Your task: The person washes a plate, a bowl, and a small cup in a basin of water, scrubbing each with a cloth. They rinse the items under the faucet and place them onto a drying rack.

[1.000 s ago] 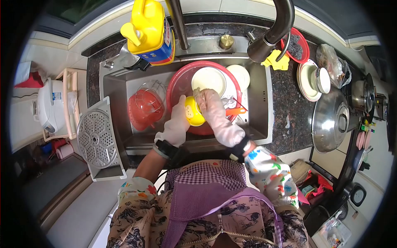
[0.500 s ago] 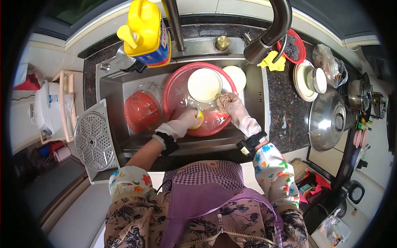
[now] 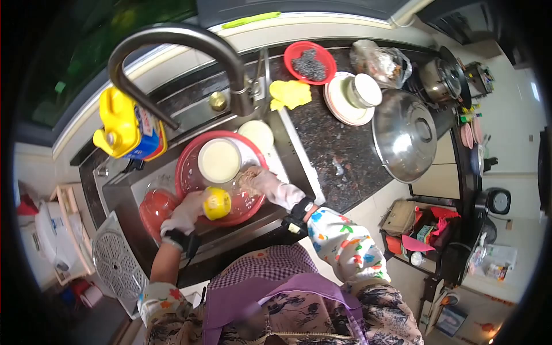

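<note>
In white gloves, both of my hands are over a red basin [image 3: 183,164] in the sink. My left hand [image 3: 187,213] grips a small yellow cup [image 3: 218,204], its round yellow side facing up. A crumpled beige scrubbing cloth [image 3: 248,180] is bunched in my right hand [image 3: 272,188], just right of the cup. A cream-coloured bowl [image 3: 219,160] sits in the basin beyond my hands. Another pale dish [image 3: 256,134] lies behind the basin's far rim. Left of the basin, partly behind my left hand, is a red colander-like bowl [image 3: 158,206].
The tall faucet [image 3: 241,95] arches over the sink's back. A yellow jug [image 3: 123,126] stands at the back left. On the right counter are a yellow cloth [image 3: 290,94], a red bowl with steel wool [image 3: 310,62], stacked plates [image 3: 344,109] and a large metal lid [image 3: 404,135].
My view has turned right, shifting the sink leftward. My left hand has lifted the yellow cup and turned it into clearer view. The cloth stays in my right hand.
</note>
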`<state>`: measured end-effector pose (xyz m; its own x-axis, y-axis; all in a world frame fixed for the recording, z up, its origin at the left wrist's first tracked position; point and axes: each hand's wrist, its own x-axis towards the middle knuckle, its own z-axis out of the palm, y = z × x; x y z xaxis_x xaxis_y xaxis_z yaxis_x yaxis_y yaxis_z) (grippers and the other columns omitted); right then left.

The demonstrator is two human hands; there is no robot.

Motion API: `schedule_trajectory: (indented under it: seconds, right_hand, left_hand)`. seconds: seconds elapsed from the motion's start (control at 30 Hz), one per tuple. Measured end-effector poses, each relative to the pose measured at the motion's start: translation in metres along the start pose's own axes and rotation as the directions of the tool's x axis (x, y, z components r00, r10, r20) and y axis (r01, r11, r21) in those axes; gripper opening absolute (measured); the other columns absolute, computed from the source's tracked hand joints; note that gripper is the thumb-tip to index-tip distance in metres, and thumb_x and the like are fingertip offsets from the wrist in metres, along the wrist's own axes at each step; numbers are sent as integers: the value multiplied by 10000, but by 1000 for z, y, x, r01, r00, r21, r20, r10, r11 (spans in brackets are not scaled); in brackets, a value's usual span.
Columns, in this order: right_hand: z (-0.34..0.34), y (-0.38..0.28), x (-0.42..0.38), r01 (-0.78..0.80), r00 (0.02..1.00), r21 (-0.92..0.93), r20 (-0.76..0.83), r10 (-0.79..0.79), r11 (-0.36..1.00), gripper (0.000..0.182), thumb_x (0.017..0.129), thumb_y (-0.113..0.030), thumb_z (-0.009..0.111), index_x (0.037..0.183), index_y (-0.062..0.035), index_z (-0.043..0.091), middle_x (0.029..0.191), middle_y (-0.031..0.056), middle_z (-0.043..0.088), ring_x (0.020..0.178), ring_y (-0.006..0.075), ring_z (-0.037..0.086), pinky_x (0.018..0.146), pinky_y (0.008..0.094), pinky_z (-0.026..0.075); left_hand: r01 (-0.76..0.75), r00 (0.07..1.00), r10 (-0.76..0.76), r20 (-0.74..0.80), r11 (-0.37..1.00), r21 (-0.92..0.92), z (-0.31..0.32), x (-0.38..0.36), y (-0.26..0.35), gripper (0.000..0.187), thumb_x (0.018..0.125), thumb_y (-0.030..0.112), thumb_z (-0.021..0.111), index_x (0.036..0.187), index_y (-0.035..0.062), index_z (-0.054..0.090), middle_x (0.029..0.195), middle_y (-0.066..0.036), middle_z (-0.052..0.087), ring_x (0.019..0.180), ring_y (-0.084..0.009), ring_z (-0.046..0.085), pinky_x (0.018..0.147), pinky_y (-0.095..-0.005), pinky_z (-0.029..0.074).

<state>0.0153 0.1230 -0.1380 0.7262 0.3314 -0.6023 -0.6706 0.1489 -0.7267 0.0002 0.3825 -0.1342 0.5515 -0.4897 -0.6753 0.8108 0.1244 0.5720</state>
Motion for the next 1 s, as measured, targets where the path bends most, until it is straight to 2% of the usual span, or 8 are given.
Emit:
schedule_trajectory:
  seconds: [0.23,0.43,0.57,0.63,0.7,0.83,0.9,1.0]
  right_hand:
    - [-18,23,5,2,996,17,89,-4,1000,160,845,-183,650,908,-47,596,761,28,617,652,108,585,570,248,483]
    - [-8,21,-4,194,981,92,5,-195,977,237,834,-7,583,1069,-33,562,909,72,626,748,187,609,561,275,480]
    - [-19,10,-11,66,959,460,217,-184,886,313,845,5,565,1150,-49,517,989,91,625,802,178,614,602,277,499]
    - [-27,8,-14,16,962,514,225,-153,858,315,844,-1,571,1151,-48,517,987,91,626,813,178,615,610,273,498]
    - [-31,7,-14,-20,961,556,240,-137,831,317,844,-8,577,1153,-47,516,984,90,628,823,178,617,619,268,497]
    - [-37,-2,-10,-63,955,609,267,-130,791,323,842,-20,589,1155,-45,514,979,89,632,844,178,619,635,259,495]
    - [-40,-3,-10,-82,955,631,272,-121,771,327,841,-26,595,1157,-44,513,976,89,633,855,178,621,643,255,494]
    - [-51,2,-13,-90,958,613,268,-98,785,286,847,-32,576,1128,-39,526,960,87,637,846,177,622,647,252,493]
  left_hand:
    - [-257,966,230,-115,840,-478,18,-6,14,352,924,215,516,1215,17,495,1178,-77,577,1056,-182,573,898,-311,467]
    - [-454,864,353,360,855,252,153,42,96,333,867,169,581,1134,-26,537,1051,-67,597,949,-149,576,853,-320,458]
    - [-806,547,613,571,201,556,236,123,105,230,791,193,644,951,29,627,821,-96,603,776,-207,591,677,-331,458]
    - [-723,688,578,438,493,485,289,131,121,188,757,173,642,888,40,615,817,-117,610,730,-283,588,637,-376,464]
    - [-707,317,614,723,-356,611,331,151,143,96,755,124,586,828,66,608,824,-124,612,758,-305,578,686,-392,466]
    - [-641,258,558,789,-512,572,377,206,156,145,752,148,562,828,54,640,823,-125,624,847,-290,592,757,-381,466]
    - [-628,39,588,808,-614,477,386,230,154,154,747,141,517,781,64,646,799,-118,627,844,-281,598,759,-362,470]
    - [-533,205,507,837,-659,530,399,238,162,135,733,108,525,756,71,653,749,-107,628,810,-259,617,857,-371,438]
